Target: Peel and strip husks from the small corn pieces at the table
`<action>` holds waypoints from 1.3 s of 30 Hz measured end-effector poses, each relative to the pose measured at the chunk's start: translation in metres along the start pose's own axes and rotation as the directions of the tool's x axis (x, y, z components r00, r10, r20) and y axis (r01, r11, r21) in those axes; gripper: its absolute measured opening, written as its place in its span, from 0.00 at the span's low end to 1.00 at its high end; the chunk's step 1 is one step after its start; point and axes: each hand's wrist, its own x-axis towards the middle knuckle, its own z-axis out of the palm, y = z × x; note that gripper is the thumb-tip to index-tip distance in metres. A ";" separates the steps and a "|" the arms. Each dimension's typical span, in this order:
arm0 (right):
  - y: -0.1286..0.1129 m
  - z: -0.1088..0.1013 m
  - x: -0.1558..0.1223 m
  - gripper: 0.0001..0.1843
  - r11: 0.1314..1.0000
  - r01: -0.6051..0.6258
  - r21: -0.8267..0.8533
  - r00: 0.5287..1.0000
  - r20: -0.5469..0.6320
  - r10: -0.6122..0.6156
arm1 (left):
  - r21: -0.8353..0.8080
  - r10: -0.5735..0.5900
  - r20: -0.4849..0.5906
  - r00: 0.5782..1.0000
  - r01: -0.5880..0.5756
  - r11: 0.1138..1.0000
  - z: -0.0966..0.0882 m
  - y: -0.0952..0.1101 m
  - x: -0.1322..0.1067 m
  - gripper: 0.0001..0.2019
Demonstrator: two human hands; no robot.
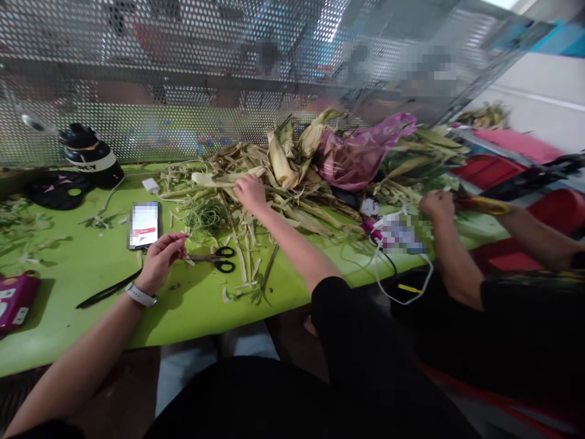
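My left hand (163, 256), with a pale watch band at the wrist, is closed in a pinch beside the phone (145, 224). A tiny reddish thing shows at its fingertips, too small to name. Just right of it lie black-handled scissors (225, 260). My right hand (250, 192) reaches into the heap of dry corn husks (292, 204), its fingers curled down on a pale corn husk (208, 180); the fingertips are partly hidden. A tangle of thin green strands (206, 216) sits between my hands.
A pink plastic bag (354, 152) rests on the heap. Far left are a black bottle (94, 155) and a purple box (17, 302). At right, a co-worker's hands (437, 207) work near a cable (402, 302). Perforated metal (173, 73) borders the green table's back.
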 end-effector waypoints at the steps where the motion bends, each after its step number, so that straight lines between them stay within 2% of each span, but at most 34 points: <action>1: 0.002 -0.004 0.007 0.06 0.991 -0.057 0.122 0.997 -0.047 0.063 | -0.004 0.004 -0.002 1.000 -0.004 1.000 0.000 0.001 0.000 0.10; 2: 0.004 -0.009 0.012 0.06 0.954 -0.125 0.272 0.985 -0.078 0.152 | -0.009 0.005 -0.003 1.000 -0.005 1.000 0.000 0.001 -0.001 0.09; 3: 0.006 -0.015 0.016 0.07 0.876 -0.194 0.442 0.965 -0.073 0.251 | -0.014 0.001 -0.003 1.000 -0.001 1.000 0.000 0.002 -0.001 0.09; 4: 0.006 -0.022 0.017 0.08 0.755 -0.244 0.608 0.945 -0.027 0.327 | -0.018 -0.006 -0.002 1.000 0.006 1.000 0.001 0.002 -0.002 0.09; 6: 0.004 -0.034 0.012 0.09 0.434 -0.313 0.845 0.911 0.137 0.389 | -0.020 -0.020 0.003 1.000 0.021 1.000 0.002 0.002 -0.002 0.10; 7: 0.002 -0.039 0.005 0.09 0.275 -0.343 0.898 0.900 0.230 0.370 | -0.018 -0.022 0.006 1.000 0.023 1.000 0.003 0.002 -0.003 0.10; 9: -0.006 -0.046 -0.015 0.10 0.048 -0.401 0.915 0.881 0.370 0.295 | -0.014 -0.016 0.003 1.000 0.016 1.000 0.003 0.001 -0.002 0.10; 10: -0.011 -0.049 -0.027 0.10 -0.023 -0.426 0.904 0.872 0.417 0.254 | -0.012 -0.010 -0.001 1.000 0.010 1.000 0.002 0.001 -0.001 0.10; 12: -0.021 -0.050 -0.052 0.10 -0.101 -0.483 0.870 0.855 0.493 0.159 | -0.011 0.003 -0.015 1.000 -0.004 1.000 0.000 0.000 0.001 0.10; 15: -0.037 -0.045 -0.086 0.11 -0.140 -0.570 0.810 0.819 0.574 -0.018 | -0.032 0.013 -0.032 0.999 -0.014 0.999 -0.002 0.001 0.003 0.10; 17: -0.049 -0.041 -0.103 0.11 -0.140 -0.628 0.765 0.778 0.618 -0.117 | -0.045 -0.045 -0.028 0.999 0.044 0.998 0.001 0.004 0.002 0.13; 20: -0.068 -0.037 -0.122 0.13 -0.121 -0.722 0.681 0.688 0.688 -0.232 | -0.052 -0.083 0.037 0.996 0.085 0.995 0.010 0.010 -0.003 0.20; 22: -0.077 -0.035 -0.130 0.16 -0.087 -0.771 0.631 0.623 0.718 -0.309 | -0.053 -0.081 0.053 0.995 0.084 0.995 0.018 0.014 -0.007 0.19; 24: -0.082 -0.036 -0.135 0.18 -0.017 -0.804 0.595 0.558 0.744 -0.368 | -0.021 -0.084 0.031 0.996 0.084 0.996 0.024 0.015 -0.012 0.16; 26: -0.084 -0.037 -0.138 0.19 0.032 -0.814 0.580 0.532 0.767 -0.358 | 0.046 -0.081 0.020 0.997 0.080 0.996 0.028 0.016 -0.016 0.14; 27: -0.085 -0.037 -0.138 0.19 0.034 -0.805 0.593 0.553 0.769 -0.321 | 0.086 -0.086 0.025 0.996 0.083 0.993 0.029 0.016 -0.019 0.14; 29: -0.086 -0.038 -0.138 0.20 0.024 -0.754 0.656 0.637 0.740 -0.216 | 0.167 -0.098 0.062 0.993 0.087 0.982 0.032 0.016 -0.022 0.12; 31: -0.088 -0.038 -0.135 0.20 0.057 -0.699 0.713 0.703 0.700 -0.126 | 0.234 -0.104 0.124 0.987 0.073 0.969 0.035 0.018 -0.025 0.11; 35: -0.090 -0.035 -0.130 0.21 0.156 -0.629 0.762 0.768 0.640 -0.029 | 0.271 -0.097 0.232 0.968 0.031 0.962 0.039 0.023 -0.023 0.07; 39: -0.087 -0.030 -0.129 0.23 0.172 -0.587 0.791 0.807 0.590 0.036 | 0.243 -0.109 0.147 0.983 0.071 0.967 0.040 0.025 -0.014 0.03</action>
